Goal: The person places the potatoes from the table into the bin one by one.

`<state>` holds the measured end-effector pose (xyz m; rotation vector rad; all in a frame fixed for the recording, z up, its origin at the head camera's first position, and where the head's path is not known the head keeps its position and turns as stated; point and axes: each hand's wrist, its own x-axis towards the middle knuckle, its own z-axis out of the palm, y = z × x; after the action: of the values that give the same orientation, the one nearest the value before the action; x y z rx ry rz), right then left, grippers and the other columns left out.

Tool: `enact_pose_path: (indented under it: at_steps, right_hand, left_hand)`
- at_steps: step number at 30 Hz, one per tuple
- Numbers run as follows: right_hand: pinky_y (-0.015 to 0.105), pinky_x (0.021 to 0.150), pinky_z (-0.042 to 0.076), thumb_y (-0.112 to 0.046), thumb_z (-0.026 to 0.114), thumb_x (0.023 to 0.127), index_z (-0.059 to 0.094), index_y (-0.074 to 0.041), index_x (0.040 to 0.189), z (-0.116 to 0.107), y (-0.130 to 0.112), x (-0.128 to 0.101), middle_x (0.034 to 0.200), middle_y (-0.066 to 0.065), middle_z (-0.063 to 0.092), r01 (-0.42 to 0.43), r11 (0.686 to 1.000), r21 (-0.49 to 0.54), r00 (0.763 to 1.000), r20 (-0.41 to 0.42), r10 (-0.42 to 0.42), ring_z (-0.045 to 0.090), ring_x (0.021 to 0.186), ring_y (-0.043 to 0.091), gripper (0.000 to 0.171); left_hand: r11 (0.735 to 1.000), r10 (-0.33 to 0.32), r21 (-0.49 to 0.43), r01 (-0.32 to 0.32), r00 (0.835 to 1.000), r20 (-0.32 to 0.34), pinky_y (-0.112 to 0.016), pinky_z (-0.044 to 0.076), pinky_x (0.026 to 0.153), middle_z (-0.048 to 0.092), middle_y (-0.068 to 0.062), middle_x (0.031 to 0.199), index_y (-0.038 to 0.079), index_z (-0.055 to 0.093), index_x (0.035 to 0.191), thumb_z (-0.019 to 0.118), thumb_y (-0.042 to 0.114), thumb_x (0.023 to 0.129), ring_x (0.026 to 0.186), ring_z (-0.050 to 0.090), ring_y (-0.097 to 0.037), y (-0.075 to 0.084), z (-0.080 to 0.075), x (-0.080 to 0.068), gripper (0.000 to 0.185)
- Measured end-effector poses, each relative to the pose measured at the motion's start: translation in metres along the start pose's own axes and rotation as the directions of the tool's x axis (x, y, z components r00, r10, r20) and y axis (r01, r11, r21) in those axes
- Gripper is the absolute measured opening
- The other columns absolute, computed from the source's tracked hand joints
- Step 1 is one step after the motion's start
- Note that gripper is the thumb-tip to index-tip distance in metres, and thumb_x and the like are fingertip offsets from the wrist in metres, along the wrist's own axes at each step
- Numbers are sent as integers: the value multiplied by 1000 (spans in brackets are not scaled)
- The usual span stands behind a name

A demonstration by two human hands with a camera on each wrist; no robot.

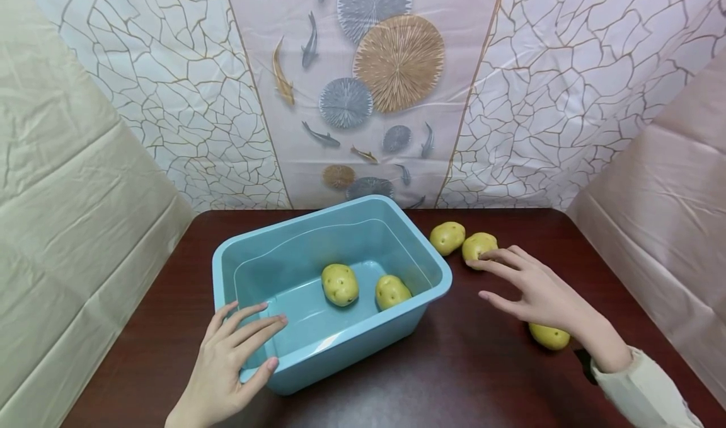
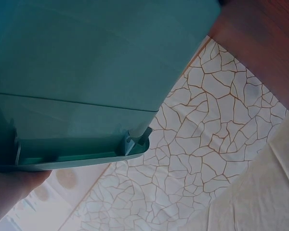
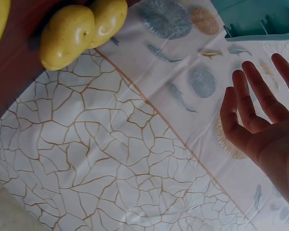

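A light blue plastic bin (image 1: 368,346) stands at a slant on the table, with two yellow potatoes on its floor, one near the middle (image 1: 340,285) and one toward the right wall (image 1: 392,292). My left hand (image 1: 229,352) lies over the bin's near left corner, its fingers extended across the rim. To the right of the bin, my right hand (image 1: 527,286) hovers empty with fingers spread and slightly bent. Its fingertips overlap a potato (image 1: 479,246) in the head view; another potato (image 1: 447,237) sits beside that one. Partly hidden beneath the right wrist is a further potato (image 1: 549,336).
The dark red-brown table (image 1: 454,377) ends at a patterned cloth backdrop (image 1: 363,132). Beige cloth walls (image 1: 74,182) slope up at either side. The bin's raised rim (image 1: 445,282) stands between the inside potatoes and those on the right.
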<state>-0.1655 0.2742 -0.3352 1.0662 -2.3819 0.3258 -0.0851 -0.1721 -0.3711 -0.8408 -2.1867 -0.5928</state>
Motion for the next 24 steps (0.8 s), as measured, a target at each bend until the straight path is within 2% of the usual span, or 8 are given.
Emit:
enact_pose_path:
  at_steps: [11, 24]
  right_hand:
    - [23, 74, 39, -26, 76, 64, 61, -22, 112, 5, 1, -16, 106, -4, 57, -86, 995, -50, 995, 40, 88, 46, 95, 7, 51]
    - [23, 74, 38, -23, 76, 63, 62, -22, 110, 8, 4, -28, 102, -5, 57, -92, 994, -58, 995, 26, 94, 45, 93, 5, 49]
  left_hand:
    - [1000, -6, 3, 6, 1000, 4, -38, 20, 103, 66, 3, 104, 19, 63, 112, 44, 41, 89, 106, 52, -20, 0, 0, -1, 37]
    - [1000, 0, 4, 0, 1000, 1, -38, 20, 102, 66, 3, 104, 18, 63, 112, 44, 41, 90, 106, 52, -20, 0, 0, -1, 37]
